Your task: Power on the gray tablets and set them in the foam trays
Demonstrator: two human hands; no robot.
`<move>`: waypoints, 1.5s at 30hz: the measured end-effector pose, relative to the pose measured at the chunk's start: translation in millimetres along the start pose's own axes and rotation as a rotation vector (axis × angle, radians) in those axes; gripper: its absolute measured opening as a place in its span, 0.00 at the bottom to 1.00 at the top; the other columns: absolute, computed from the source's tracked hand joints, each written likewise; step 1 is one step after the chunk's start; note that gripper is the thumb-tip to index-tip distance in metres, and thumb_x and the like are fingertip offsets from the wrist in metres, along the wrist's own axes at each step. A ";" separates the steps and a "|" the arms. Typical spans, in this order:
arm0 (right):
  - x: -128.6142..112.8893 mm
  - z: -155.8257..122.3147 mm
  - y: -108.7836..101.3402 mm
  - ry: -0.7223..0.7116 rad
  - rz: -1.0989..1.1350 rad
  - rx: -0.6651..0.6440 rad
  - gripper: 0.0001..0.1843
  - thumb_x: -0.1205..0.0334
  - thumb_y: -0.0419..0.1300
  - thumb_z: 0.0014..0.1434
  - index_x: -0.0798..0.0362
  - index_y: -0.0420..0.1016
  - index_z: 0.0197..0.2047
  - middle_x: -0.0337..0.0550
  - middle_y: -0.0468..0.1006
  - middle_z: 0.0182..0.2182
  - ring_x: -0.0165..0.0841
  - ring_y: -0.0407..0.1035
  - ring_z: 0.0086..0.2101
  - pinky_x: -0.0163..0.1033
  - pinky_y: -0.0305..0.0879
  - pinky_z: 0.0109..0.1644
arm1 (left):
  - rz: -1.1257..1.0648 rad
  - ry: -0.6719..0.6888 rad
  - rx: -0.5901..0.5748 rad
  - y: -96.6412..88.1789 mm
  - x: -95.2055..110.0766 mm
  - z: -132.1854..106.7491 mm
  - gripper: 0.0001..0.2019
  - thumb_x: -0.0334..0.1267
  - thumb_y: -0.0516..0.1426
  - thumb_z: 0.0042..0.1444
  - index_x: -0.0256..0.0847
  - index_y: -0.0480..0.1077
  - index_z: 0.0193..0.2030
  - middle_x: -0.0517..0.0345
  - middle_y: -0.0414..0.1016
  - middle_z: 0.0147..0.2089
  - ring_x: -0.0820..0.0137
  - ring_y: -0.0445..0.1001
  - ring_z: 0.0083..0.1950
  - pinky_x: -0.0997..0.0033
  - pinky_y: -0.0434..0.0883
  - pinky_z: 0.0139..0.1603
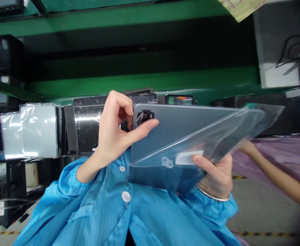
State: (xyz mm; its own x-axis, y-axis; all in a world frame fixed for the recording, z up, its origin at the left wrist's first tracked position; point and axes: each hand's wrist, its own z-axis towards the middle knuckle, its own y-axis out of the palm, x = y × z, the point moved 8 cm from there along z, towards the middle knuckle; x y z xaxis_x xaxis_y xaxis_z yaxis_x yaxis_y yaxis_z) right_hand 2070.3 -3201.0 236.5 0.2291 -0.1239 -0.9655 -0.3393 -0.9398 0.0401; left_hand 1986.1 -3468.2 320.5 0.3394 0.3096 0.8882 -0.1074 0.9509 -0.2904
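Pinching the tablet (175, 119) at frame centre, my left hand (114, 133) closes thumb and curled fingers on its left end at the camera module (145, 116); my right hand (218, 172), lower right, grips it at the clear sleeve (224, 136). Relaxing either grip on slick film could drop it. Long axis lies crosswise, camera end left, back toward me.

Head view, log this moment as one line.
tablet: back showing, partly under clear film | left hand: holding corner by camera | right hand: holding film-covered side
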 end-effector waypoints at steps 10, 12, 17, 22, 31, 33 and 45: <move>0.0 1.5 0.6 0.004 -0.043 -0.021 0.08 0.59 0.77 0.42 0.48 0.84 0.26 0.38 0.83 0.23 0.37 0.77 0.22 0.38 0.73 0.26 | -0.037 0.071 0.015 2.7 -1.0 -1.7 0.16 0.52 0.57 0.70 0.48 0.59 0.36 0.57 0.67 0.37 0.67 0.71 0.37 0.61 0.74 0.35; -1.1 1.7 1.8 -0.006 -0.032 -0.027 0.07 0.60 0.77 0.42 0.47 0.84 0.26 0.37 0.83 0.23 0.36 0.76 0.22 0.38 0.72 0.25 | -0.022 0.089 0.029 2.3 -1.1 -1.6 0.16 0.53 0.57 0.69 0.48 0.59 0.36 0.57 0.66 0.36 0.66 0.71 0.36 0.60 0.74 0.35; -3.7 0.8 4.5 -0.017 0.017 -0.034 0.08 0.63 0.77 0.43 0.46 0.86 0.29 0.36 0.84 0.24 0.35 0.76 0.22 0.36 0.72 0.25 | -0.048 0.092 0.029 3.1 -1.6 -0.4 0.17 0.54 0.57 0.69 0.48 0.59 0.36 0.57 0.66 0.36 0.66 0.69 0.36 0.61 0.73 0.35; -5.2 0.3 5.6 -0.010 0.021 -0.028 0.07 0.63 0.77 0.44 0.47 0.85 0.28 0.37 0.83 0.24 0.36 0.76 0.22 0.37 0.72 0.25 | 0.012 0.068 0.044 2.1 -4.5 -0.3 0.22 0.63 0.56 0.66 0.47 0.59 0.35 0.57 0.65 0.36 0.66 0.70 0.37 0.60 0.73 0.35; -3.8 1.8 4.9 0.004 -0.002 -0.008 0.07 0.61 0.75 0.42 0.48 0.83 0.26 0.37 0.81 0.21 0.36 0.73 0.20 0.38 0.70 0.22 | -0.113 0.084 -0.008 4.1 0.2 -1.4 0.16 0.54 0.58 0.68 0.48 0.60 0.37 0.57 0.65 0.38 0.67 0.69 0.37 0.61 0.73 0.34; -5.1 3.1 8.1 0.018 0.019 -0.005 0.07 0.62 0.75 0.41 0.48 0.83 0.26 0.37 0.81 0.21 0.35 0.73 0.20 0.37 0.69 0.22 | -0.153 0.070 -0.021 4.7 -1.9 -2.2 0.14 0.52 0.59 0.68 0.49 0.61 0.38 0.57 0.65 0.39 0.67 0.69 0.38 0.61 0.74 0.34; -0.5 3.9 11.4 0.050 0.072 -0.024 0.09 0.61 0.78 0.41 0.49 0.84 0.27 0.37 0.82 0.22 0.33 0.73 0.20 0.35 0.70 0.22 | -0.214 0.103 -0.029 5.1 -6.8 -7.9 0.13 0.48 0.64 0.65 0.48 0.64 0.44 0.56 0.68 0.42 0.70 0.71 0.38 0.66 0.74 0.31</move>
State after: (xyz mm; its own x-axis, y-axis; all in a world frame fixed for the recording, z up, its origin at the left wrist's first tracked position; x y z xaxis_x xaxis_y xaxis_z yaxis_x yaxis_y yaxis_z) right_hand 2062.7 -3210.5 236.4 0.2507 -0.2069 -0.9457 -0.3350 -0.9351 0.1157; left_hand 1990.7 -3465.5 310.2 0.4452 0.0981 0.8901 0.0034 0.9938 -0.1112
